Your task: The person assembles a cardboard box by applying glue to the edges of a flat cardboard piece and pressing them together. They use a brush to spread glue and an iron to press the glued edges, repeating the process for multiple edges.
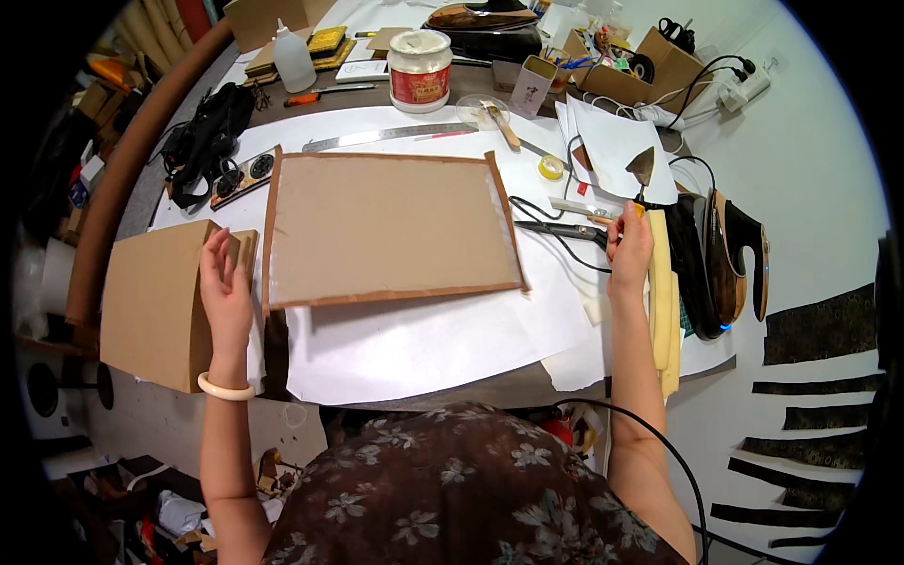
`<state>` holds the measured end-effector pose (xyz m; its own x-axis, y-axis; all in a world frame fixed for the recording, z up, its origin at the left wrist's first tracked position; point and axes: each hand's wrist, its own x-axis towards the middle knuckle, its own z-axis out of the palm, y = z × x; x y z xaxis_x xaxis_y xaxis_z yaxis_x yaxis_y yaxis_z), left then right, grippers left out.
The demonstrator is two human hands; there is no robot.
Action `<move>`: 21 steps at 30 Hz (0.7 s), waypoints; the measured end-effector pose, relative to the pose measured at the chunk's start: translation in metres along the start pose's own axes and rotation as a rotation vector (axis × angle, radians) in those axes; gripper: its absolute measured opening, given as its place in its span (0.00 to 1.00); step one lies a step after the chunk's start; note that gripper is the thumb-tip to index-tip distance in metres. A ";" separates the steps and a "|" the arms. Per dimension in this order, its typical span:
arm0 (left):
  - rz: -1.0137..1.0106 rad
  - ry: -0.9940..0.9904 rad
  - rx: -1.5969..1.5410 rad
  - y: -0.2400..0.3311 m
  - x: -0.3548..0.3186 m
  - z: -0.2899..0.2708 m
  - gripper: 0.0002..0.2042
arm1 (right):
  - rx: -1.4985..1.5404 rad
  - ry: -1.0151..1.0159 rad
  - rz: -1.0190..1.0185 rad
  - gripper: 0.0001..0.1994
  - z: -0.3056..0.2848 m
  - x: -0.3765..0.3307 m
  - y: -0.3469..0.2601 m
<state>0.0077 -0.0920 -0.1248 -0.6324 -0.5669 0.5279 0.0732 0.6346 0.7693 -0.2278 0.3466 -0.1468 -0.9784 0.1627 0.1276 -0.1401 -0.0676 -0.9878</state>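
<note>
Upright in my right hand (629,247), its fingers closed round the yellow handle, is a small trowel (641,168) with a pointed, leaf-shaped metal blade. My left hand (226,278) holds nothing; its fingers are apart and loosely bent beside a brown cardboard box (151,306). Between the hands a flat greyish-tan board (395,226) lies on white paper (424,353). Brown strips run along the board's edges, and their ends stick out past the corners. Near my right hand are black scissors (565,229) and a flat brush or scraper (579,207).
A white tub (419,71) with a red label stands at the back, near a squeeze bottle (293,58) and a steel ruler (391,137). Right of my forearm lie pale yellow rolls (662,292) and a black-and-wood iron (725,254). Dark cables cross the right side.
</note>
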 end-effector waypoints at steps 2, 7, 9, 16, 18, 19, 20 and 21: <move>-0.059 0.003 -0.109 -0.015 -0.008 0.001 0.22 | -0.016 -0.010 -0.014 0.17 -0.003 -0.002 0.004; 0.241 -0.519 0.239 0.082 -0.042 0.101 0.24 | -0.005 0.055 -0.291 0.12 -0.026 0.010 -0.033; 0.297 -0.647 0.437 0.071 -0.055 0.131 0.27 | -0.080 0.200 -0.430 0.10 -0.025 0.011 -0.071; 0.319 -0.994 0.497 0.040 -0.047 0.110 0.27 | -0.168 0.277 -0.851 0.10 -0.057 0.000 -0.168; 0.378 -1.092 0.420 0.023 -0.037 0.088 0.26 | -0.259 0.169 -0.777 0.10 -0.072 -0.001 -0.159; 0.396 -1.145 0.382 0.022 -0.030 0.076 0.27 | -0.293 0.137 -0.745 0.10 -0.072 -0.001 -0.145; 0.409 -1.180 0.363 0.010 -0.024 0.068 0.27 | -0.328 0.104 -0.713 0.09 -0.072 0.000 -0.129; 0.380 -1.208 0.330 0.006 -0.015 0.063 0.26 | -0.378 0.035 -0.657 0.09 -0.070 -0.002 -0.112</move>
<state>-0.0315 -0.0466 -0.1509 -0.9152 0.3914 -0.0955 0.3167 0.8454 0.4302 -0.1991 0.4222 -0.0426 -0.7053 0.0843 0.7039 -0.6250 0.3946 -0.6735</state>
